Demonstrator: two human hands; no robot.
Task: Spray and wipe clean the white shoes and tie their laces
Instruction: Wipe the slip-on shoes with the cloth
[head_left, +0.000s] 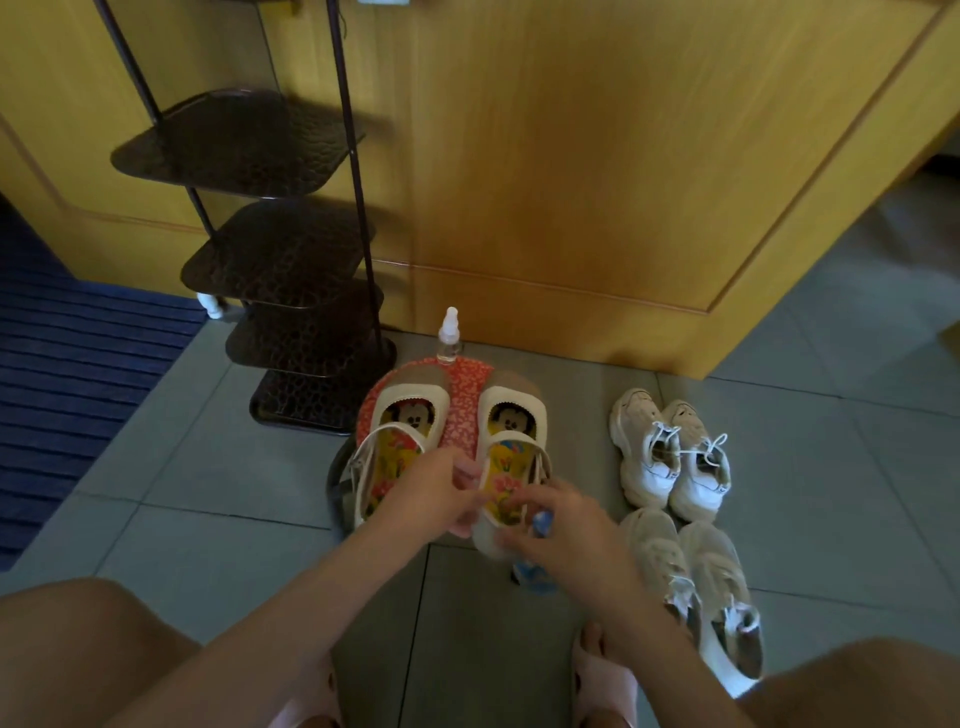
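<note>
Two white strap shoes with cartoon insoles sit on a red patterned cloth (462, 410) on the floor: the left shoe (395, 441) and the right shoe (511, 431). My left hand (441, 491) pinches the heel edge of the right shoe. My right hand (566, 525) curls over the same heel from the other side; what it holds is hidden. A clear spray bottle (448, 338) stands upright behind the cloth. A pair of white laced sneakers (670, 457) lies to the right, laces loose.
A second pair of pale sneakers (701, 582) lies nearer me on the right. A blue object (537, 577) sits under my right hand. A dark tiered metal rack (291, 260) stands left, against a wooden cabinet (597, 182). A blue mat (67, 364) lies far left.
</note>
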